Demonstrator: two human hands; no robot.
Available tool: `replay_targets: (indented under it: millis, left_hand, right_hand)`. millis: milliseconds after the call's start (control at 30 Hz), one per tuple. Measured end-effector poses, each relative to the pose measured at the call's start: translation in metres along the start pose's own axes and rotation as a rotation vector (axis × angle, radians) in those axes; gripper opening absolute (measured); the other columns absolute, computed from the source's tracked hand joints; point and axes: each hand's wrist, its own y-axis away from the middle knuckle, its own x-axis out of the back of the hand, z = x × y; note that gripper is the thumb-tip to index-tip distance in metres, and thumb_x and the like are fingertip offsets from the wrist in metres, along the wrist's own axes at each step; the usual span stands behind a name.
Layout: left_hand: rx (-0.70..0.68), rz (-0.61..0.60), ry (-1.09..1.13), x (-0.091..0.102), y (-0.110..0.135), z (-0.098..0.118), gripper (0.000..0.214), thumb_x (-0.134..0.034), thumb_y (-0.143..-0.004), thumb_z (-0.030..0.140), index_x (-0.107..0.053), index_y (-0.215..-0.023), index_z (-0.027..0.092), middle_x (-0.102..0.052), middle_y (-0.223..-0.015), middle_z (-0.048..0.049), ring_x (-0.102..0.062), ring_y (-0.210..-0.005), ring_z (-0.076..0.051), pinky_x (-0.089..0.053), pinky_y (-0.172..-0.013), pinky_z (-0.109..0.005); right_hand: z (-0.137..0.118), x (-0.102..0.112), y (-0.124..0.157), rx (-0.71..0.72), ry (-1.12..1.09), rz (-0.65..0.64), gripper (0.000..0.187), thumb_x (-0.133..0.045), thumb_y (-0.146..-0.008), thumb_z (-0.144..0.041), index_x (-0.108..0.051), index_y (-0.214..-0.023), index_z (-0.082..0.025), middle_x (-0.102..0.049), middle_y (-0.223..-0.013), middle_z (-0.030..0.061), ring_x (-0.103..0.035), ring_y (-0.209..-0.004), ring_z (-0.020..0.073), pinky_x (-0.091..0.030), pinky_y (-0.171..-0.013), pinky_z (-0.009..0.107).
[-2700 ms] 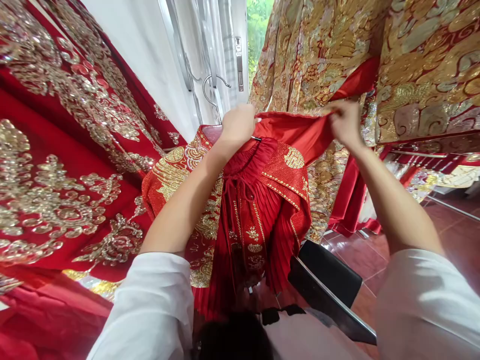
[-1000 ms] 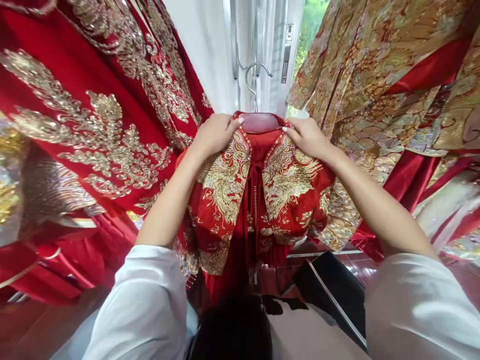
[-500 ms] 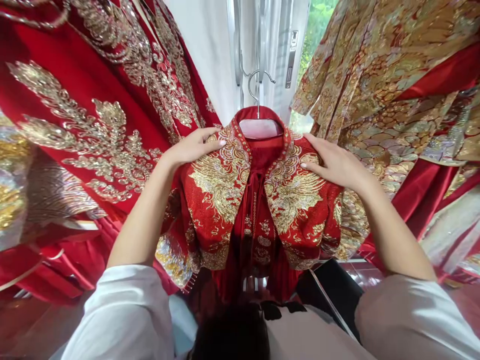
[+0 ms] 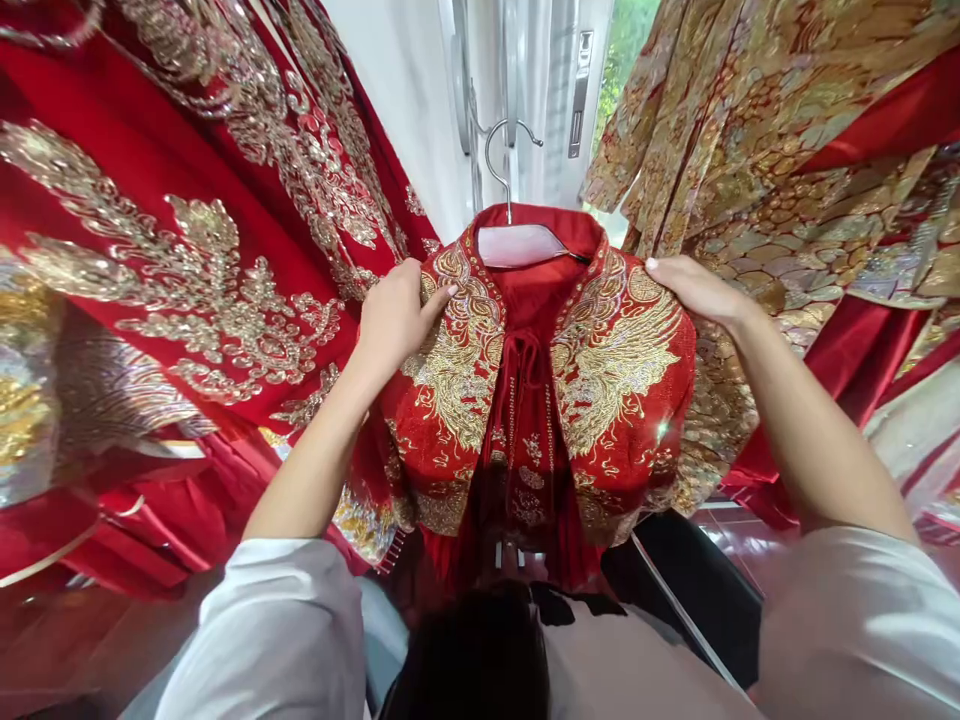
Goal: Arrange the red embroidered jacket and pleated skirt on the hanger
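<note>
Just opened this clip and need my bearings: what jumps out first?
A red jacket thick with gold embroidery hangs at centre on a hanger, with the left hand and right hand on its shoulders. A red garment with silvery-gold beading fills the left side, and a gold brocade robe fills the upper right.

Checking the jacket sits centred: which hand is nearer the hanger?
Left. The left hand holds the jacket below-left of the hanger; the right hand holds the outer shoulder, farther right.
</note>
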Motion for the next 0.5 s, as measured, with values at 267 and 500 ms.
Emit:
replay_targets:
  millis: [267, 500]
  left_hand:
    - [0.106, -0.037, 0.028, 0.007, 0.019, -0.002, 0.039, -0.034, -0.091, 0.055, -0.052, -0.085, 0.020, -0.062, -0.087, -0.0103, -0.061, -0.092, -0.030, -0.044, -0.083, -0.043]
    - [-0.027, -0.134, 0.182, 0.019, 0.001, -0.021, 0.037, -0.041, -0.087, 0.051, -0.054, -0.075, 0.019, -0.058, -0.072, -0.0050, -0.055, -0.072, -0.020, -0.046, -0.074, -0.034]
  right_hand:
    - [-0.046, 0.002, -0.024, 0.174, 0.156, 0.005, 0.065, -0.046, -0.074, -0.079, -0.041, -0.052, -0.018, -0.036, -0.050, -0.0015, -0.034, -0.051, 0.0088, -0.032, -0.050, 0.024]
    - [-0.048, 0.000, -0.034, 0.165, 0.091, -0.002, 0.070, -0.042, -0.070, -0.086, -0.043, -0.050, -0.018, -0.041, -0.049, 0.0006, -0.037, -0.049, 0.0096, -0.032, -0.047, 0.025]
